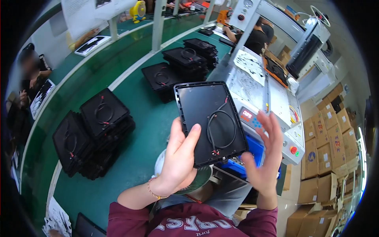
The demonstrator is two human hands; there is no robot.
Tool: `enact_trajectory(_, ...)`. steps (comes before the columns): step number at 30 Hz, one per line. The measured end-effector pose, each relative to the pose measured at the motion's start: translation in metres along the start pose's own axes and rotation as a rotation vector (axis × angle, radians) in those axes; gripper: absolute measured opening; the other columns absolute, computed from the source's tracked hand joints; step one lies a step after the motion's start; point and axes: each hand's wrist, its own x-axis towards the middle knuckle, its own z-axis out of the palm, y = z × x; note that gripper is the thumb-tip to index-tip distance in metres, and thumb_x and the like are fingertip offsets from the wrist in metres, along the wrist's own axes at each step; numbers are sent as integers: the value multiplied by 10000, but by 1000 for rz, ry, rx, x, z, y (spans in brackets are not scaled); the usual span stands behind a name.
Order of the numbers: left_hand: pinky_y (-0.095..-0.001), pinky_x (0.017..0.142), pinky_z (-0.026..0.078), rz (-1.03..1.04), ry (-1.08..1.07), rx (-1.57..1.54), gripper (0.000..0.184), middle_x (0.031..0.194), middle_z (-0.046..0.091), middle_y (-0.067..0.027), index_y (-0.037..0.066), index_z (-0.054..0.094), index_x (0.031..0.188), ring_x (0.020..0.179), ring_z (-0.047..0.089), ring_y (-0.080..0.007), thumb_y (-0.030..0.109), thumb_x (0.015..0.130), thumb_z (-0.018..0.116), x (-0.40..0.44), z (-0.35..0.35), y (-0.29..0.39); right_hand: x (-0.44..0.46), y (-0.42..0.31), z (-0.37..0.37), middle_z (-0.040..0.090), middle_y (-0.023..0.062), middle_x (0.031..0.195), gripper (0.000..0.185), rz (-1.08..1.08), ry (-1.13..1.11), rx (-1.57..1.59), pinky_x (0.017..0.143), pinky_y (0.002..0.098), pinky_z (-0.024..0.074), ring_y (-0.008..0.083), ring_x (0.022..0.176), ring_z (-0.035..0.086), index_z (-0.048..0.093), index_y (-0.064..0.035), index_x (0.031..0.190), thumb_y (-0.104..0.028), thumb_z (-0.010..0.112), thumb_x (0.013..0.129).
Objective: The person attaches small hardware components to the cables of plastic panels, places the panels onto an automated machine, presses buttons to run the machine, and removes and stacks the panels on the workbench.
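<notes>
My left hand (178, 156) grips a black rectangular plastic housing (193, 104) by its left edge, thumb on the flat inner face and the other fingers beneath. A coiled black cable (209, 130) with a red-tipped end lies on that face. The housing is tilted up above the table edge, with a row of small clips along its rim. To its right, my right hand (264, 156) is raised with fingers spread and holds nothing. Behind that hand sits a blue bin (258, 150) of small parts, mostly hidden.
Piles of similar black housings stand on the green table at left (104, 108) and farther back (160, 75). A machine with a digital control panel (249, 117) stands at right. Cardboard boxes (327, 138) are stacked beyond. Co-workers sit at the back (257, 39) and left (33, 75).
</notes>
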Motion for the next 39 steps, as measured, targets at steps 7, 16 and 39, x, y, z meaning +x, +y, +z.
enact_trajectory(7, -363, 820, 565, 149, 49, -42, 283, 1187, 575, -119, 13, 414, 1269, 1016, 627, -197, 102, 1001, 440, 23, -13, 25, 64, 31, 38, 451, 211, 1378, 599, 527, -338, 543, 917, 372, 486, 237, 1171, 538, 279, -34, 1453, -102, 559, 928)
enact_trajectory(16, -429, 1096, 227, 961, 560, 930, 615, 1405, 335, -203, -36, 188, 1436, 1306, 321, -293, 277, 997, 485, 40, -56, 77, 108, 63, 127, 500, 188, 1298, 538, 669, -427, 1154, 930, 456, 506, 253, 1121, 567, 321, 45, 1405, 35, 522, 906)
enact_trajectory(39, -375, 910, 401, 1359, 418, 136, 260, 1027, 535, -94, 13, 525, 1094, 1007, 500, -191, 225, 989, 417, -29, -80, 157, 109, 4, 273, 480, 191, 1342, 430, 35, -713, 302, 1013, 370, 409, 287, 1210, 507, 478, -9, 1327, -201, 528, 945)
